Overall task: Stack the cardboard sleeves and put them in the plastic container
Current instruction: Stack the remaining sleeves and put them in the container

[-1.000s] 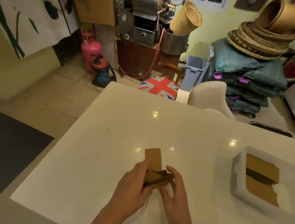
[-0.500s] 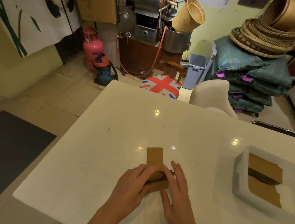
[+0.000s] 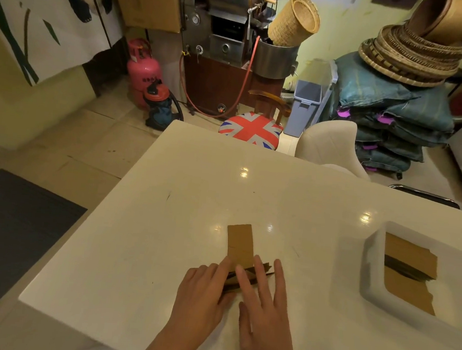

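Both hands are down on the cardboard sleeves [image 3: 232, 282], a small ragged pile at the near middle of the white desk [image 3: 194, 199]. The left hand [image 3: 204, 291] takes the pile's left side, forefinger along the edge and thumb at the near corner, pinching it. The right hand [image 3: 267, 302] lies flat on top, fingers straight and spread, pressing down and gripping nothing. The pile is not square: dark edges fan out between the 2 hands, and corners poke past the right hand's fingers. 1 flat sleeve [image 3: 239, 243] juts out of the far side of the pile, lying flush on the desk.

Over at the right, well apart from the hands, sits the plastic container [image 3: 371, 268], white and shallow. It already holds stored sleeves [image 3: 408, 258]: 1 group at its far end with dark edges showing under it, and more brown card nearer. How many lie inside I cannot tell.

So the job reads as partly done. Some sleeves are in, and what looks like the last batch on the desk is at the stacking stage. By my judgement, what is left is to draw that jutting sleeve in, square the edges, then lift the pile and carry it right into the container. No other loose sleeves show on the desk.
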A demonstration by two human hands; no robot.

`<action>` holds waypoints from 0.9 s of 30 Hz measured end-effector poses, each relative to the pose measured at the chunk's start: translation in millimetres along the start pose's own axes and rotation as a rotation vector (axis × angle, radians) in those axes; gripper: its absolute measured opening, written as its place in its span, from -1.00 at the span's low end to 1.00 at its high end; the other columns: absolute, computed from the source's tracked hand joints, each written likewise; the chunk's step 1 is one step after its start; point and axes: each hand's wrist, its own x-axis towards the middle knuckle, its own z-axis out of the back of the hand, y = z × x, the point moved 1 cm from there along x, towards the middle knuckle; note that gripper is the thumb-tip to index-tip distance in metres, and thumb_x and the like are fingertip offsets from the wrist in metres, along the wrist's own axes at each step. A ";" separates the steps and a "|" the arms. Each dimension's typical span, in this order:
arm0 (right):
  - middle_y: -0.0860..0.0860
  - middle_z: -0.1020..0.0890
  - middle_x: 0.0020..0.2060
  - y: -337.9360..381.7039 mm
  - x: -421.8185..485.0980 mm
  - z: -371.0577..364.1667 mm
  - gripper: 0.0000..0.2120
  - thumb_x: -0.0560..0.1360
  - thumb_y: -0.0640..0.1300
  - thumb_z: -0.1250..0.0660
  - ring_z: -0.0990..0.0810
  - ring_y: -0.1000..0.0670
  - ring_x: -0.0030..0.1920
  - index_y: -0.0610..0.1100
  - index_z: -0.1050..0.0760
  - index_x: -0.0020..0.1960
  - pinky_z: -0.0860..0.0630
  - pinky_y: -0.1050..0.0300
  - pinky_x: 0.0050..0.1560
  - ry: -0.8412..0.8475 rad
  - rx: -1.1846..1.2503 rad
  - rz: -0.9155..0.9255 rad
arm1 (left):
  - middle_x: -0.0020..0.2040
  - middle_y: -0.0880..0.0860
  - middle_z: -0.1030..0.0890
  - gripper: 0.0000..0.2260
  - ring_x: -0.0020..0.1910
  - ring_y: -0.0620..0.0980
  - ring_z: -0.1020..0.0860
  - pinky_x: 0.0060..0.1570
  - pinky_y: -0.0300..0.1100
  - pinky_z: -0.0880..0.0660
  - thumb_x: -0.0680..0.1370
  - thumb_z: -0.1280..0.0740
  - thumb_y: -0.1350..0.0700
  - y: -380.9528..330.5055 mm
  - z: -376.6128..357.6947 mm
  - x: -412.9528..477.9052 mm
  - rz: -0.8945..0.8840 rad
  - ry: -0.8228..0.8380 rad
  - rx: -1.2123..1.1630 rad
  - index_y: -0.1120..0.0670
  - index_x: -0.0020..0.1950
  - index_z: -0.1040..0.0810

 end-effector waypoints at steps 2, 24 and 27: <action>-0.11 -0.25 0.54 -3.4 -3.4 0.3 -0.10 0.36 -0.33 -0.31 -0.06 -0.32 0.55 0.16 -0.08 0.57 -0.18 -0.10 0.49 -0.055 0.001 -0.068 | 0.12 -0.12 -0.55 -0.39 0.03 -0.06 -0.51 0.06 -0.22 -0.38 0.59 -0.23 -0.12 0.6 -1.8 1.3 0.025 0.013 0.009 -0.10 0.57 -0.04; -0.01 -0.60 -0.10 -69.3 46.3 61.3 -0.93 0.51 -0.18 -0.32 -0.59 -0.03 -0.01 -0.05 -0.57 -0.07 -0.66 0.11 -0.01 -0.460 1.287 -0.874 | -0.03 -0.17 -0.57 -0.69 -0.07 -0.13 -0.50 0.02 -0.29 -0.29 0.63 -0.21 -0.09 9.1 -0.9 13.0 -0.019 -0.045 -0.053 -0.18 0.38 -0.44; -0.03 -0.57 -0.03 -68.8 49.8 53.2 -0.83 0.62 -0.26 -0.21 -0.59 -0.01 0.01 -0.06 -0.53 0.00 -0.65 0.10 -0.06 -0.480 1.361 -0.974 | -0.02 -0.19 -0.57 -0.69 -0.06 -0.16 -0.51 0.05 -0.31 -0.26 0.61 -0.22 -0.12 7.9 -3.2 11.7 -0.025 -0.056 -0.047 -0.18 0.35 -0.45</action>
